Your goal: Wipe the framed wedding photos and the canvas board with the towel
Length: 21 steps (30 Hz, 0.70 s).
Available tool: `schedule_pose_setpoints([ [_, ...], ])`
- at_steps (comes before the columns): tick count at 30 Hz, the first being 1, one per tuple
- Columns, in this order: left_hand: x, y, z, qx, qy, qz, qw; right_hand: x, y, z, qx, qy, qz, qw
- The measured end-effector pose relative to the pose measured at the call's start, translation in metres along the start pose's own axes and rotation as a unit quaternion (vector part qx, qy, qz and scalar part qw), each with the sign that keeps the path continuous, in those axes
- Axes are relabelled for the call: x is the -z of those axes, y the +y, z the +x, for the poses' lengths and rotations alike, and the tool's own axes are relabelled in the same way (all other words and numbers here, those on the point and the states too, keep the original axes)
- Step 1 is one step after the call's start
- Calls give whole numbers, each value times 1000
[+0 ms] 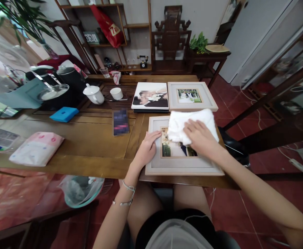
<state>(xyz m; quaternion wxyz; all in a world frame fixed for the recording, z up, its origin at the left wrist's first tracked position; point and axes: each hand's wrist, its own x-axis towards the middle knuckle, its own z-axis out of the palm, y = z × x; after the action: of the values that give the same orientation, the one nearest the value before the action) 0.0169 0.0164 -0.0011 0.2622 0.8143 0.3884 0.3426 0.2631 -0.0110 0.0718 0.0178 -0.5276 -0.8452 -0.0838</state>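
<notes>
A picture frame (153, 166) with a pale mat lies flat at the table's front edge, a photo (176, 151) in its middle. My left hand (148, 147) rests on the frame's left side, fingers stretched toward the photo and holding nothing. Under my right hand (199, 136) is a folded white cloth (176, 121), pressed onto the upper right of the frame. The cloth hides part of the photo and the frame's upper right corner. My right fingers are slightly bent over the cloth.
Behind lie another frame (210, 98) and a stack with a photo cover (151, 86). To the left are a dark pixelated item (120, 122), a blue block (64, 114), a tissue pack (37, 148), a white teapot (93, 94) and a cup (116, 93).
</notes>
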Motion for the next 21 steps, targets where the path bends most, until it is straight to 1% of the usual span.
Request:
schedule_pose_setpoints([
  [3,0,0,0,3,10,0,1000,13,-36,-18,92,-47,34,994],
  [5,1,2,1,7,11,-9,1000,24,-53,-35,139,-68,42,987],
  [7,2,4,2,8,7,-20,1000,34,-58,-49,169,-80,55,981],
  [9,2,5,2,6,2,-26,1000,39,-51,-58,176,-82,79,978],
  [12,1,4,2,3,4,-22,1000,34,-23,-56,134,-62,89,985],
  [15,1,3,1,-2,10,-18,1000,20,11,-37,65,-21,63,996],
  [17,1,3,0,-5,11,-21,1000,11,28,-20,22,10,40,999],
  [19,1,3,0,-6,12,-25,1000,5,37,-4,-14,31,18,999],
  [21,1,3,0,-5,11,-26,1000,2,35,9,-37,36,2,999],
])
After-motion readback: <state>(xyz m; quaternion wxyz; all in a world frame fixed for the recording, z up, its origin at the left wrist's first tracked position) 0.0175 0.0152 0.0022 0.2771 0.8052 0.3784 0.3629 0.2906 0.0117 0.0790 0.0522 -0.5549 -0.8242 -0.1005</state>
